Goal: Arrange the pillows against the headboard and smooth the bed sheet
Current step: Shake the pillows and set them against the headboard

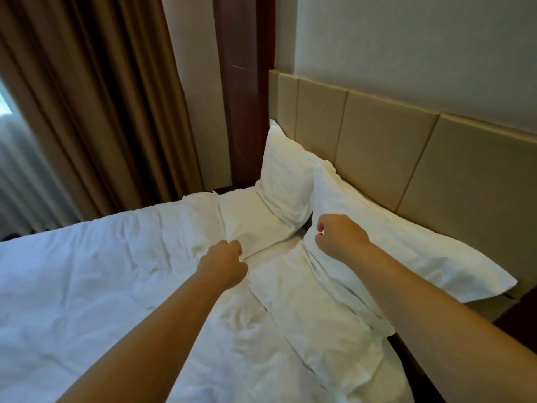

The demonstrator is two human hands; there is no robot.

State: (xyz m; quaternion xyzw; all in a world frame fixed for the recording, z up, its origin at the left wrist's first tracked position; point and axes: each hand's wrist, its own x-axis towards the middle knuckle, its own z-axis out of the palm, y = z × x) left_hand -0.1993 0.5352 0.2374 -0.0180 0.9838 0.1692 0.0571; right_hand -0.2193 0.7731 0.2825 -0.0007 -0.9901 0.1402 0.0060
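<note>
Two white pillows lean on the beige padded headboard (386,146): the far pillow (286,175) in the corner and the near pillow (412,242) beside it, overlapping its edge. A wrinkled white bed sheet (96,274) covers the mattress, with a folded band of sheet (302,292) running toward me. My left hand (223,263) is closed on a pinch of the sheet just below the far pillow. My right hand (340,237) is curled at the near pillow's left end, fingers closed on its fabric.
A dark red wooden post (244,91) stands at the bed's far corner beside the headboard. Brown curtains (96,106) hang to the left, with a sheer curtain (17,175) and a window behind. A dark gap (418,370) runs along the bed's right side.
</note>
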